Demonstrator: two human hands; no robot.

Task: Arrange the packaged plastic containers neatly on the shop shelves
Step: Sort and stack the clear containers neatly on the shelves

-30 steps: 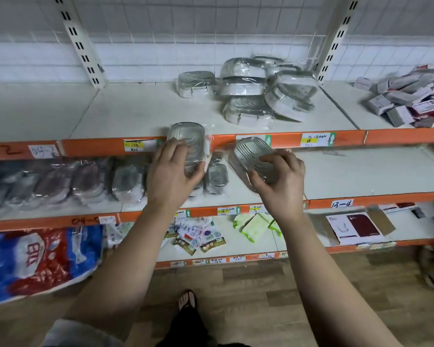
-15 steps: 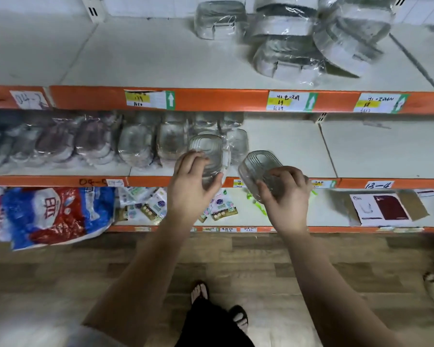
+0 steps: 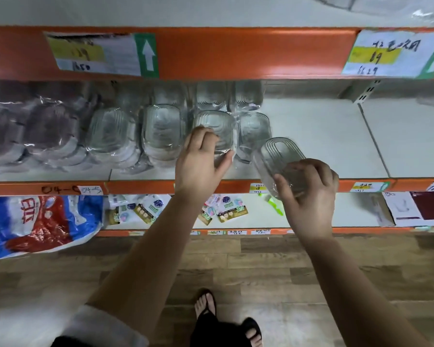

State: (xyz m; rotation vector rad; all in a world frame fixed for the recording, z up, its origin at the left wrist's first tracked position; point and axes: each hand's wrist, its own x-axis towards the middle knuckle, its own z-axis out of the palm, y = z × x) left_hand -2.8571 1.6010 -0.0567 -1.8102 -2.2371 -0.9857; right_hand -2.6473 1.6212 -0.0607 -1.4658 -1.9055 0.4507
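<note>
While the left hand (image 3: 198, 159) gripped a film-wrapped clear ribbed oval plastic container (image 3: 217, 130) standing near the front of the white middle shelf (image 3: 316, 136), a row of like containers (image 3: 161, 131) stood just beside it to the left | right hand (image 3: 308, 194) clasped a second clear ribbed container (image 3: 278, 156), tilted, over the shelf's orange front edge (image 3: 140, 187)

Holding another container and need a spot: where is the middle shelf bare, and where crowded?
The middle shelf is bare right of the rightmost shelved container, past the panel seam. Left of it wrapped containers crowd in rows; the left hand grips the front container. The right hand holds the tilted container.
</note>
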